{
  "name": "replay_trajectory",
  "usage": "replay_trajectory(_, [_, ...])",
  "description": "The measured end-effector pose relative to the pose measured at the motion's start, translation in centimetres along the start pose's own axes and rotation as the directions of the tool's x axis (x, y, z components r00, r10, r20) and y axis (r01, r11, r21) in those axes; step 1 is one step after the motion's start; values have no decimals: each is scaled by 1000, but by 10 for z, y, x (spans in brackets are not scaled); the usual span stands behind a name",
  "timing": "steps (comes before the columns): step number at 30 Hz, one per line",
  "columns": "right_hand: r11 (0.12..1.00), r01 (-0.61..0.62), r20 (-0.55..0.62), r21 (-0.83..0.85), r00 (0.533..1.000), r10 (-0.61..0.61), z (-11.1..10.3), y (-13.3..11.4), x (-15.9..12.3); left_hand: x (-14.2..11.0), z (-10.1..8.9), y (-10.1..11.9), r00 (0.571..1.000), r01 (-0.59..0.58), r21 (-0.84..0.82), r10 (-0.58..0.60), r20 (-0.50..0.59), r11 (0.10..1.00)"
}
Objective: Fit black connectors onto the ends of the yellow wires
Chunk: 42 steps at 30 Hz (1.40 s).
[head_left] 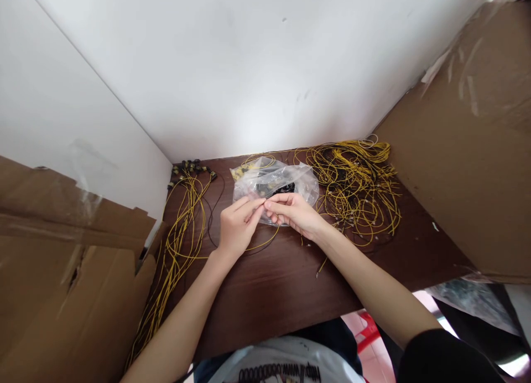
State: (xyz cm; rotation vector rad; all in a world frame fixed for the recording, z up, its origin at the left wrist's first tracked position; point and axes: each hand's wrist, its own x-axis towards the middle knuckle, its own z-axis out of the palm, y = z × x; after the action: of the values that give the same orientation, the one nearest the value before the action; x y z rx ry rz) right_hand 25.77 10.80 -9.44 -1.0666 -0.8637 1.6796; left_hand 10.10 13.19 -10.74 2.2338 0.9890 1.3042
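My left hand [239, 221] and my right hand [295, 212] meet fingertip to fingertip above the table, both closed in a pinch. A thin yellow wire [271, 239] curves up from the left to the fingers of my right hand. Whatever small piece lies between the fingertips is hidden. Right behind the hands sits a clear plastic bag [307, 181] with small black and yellow parts inside. To the left lies a bundle of yellow wires [182, 220], with black connectors [193, 166] at its far end.
A large tangle of yellow and black wires [352, 189] covers the table's back right. Cardboard sheets flank the left [62, 283] and right [468, 167]. A white wall [257, 67] closes off the back. One short wire piece [321, 267] lies near my right forearm on the brown table [274, 300].
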Motion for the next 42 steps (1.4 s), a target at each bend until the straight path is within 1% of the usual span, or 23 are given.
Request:
replay_trajectory(2, [1000,3,5,17,1000,-4,0,-1,0,1,1,2,994,109,-77,-110,-5,991])
replay_trajectory(5, [999,19,14,36,1000,-19,0,0,0,2,2,3,960,277,-197,-278,24,940])
replay_trajectory(7, [998,35,19,43,999,-36,-1,1,1,2,3,4,938,343,-257,-345,40,903])
replay_trajectory(8, [998,41,20,45,999,-42,-1,2,1,2,4,4,933,354,-278,-359,37,893])
replay_trajectory(10, [998,45,20,47,999,-46,-2,3,1,2,4,4,935,342,-302,-354,16,890])
replay_trajectory(13, [998,42,24,45,999,-44,-1,3,1,1,5,4,952,281,-303,-303,-29,911])
replay_trajectory(19, [999,37,31,32,999,-38,1,0,1,-1,5,4,973,201,-204,-219,-67,958])
replay_trajectory(23, [999,30,24,37,999,-31,1,1,1,-1,3,5,987,143,-100,-149,-63,985])
replay_trajectory(26, [999,30,4,30,1000,-31,1,2,2,-1,1,6,998,57,-21,-58,-27,998])
replay_trajectory(28, [999,39,-3,21,999,-39,1,3,3,-2,0,5,999,35,1,-35,-13,999])
replay_trajectory(30, [998,50,-2,22,999,-50,0,4,3,-2,0,5,997,72,-7,-72,-21,997])
replay_trajectory(32, [998,60,1,33,998,-60,-1,5,3,-1,1,5,988,146,-44,-148,-34,988])
replay_trajectory(35, [996,73,-3,50,997,-73,-1,5,3,0,2,6,963,262,-131,-268,-31,956])
replay_trajectory(37, [995,79,0,58,997,-79,-2,6,3,-1,3,6,944,319,-192,-330,-27,928])
replay_trajectory(39, [995,80,9,64,997,-80,-2,7,4,-1,3,7,931,348,-231,-364,-31,909])
replay_trajectory(42, [994,74,25,76,997,-76,-2,8,4,-3,4,6,937,327,-235,-347,-49,915])
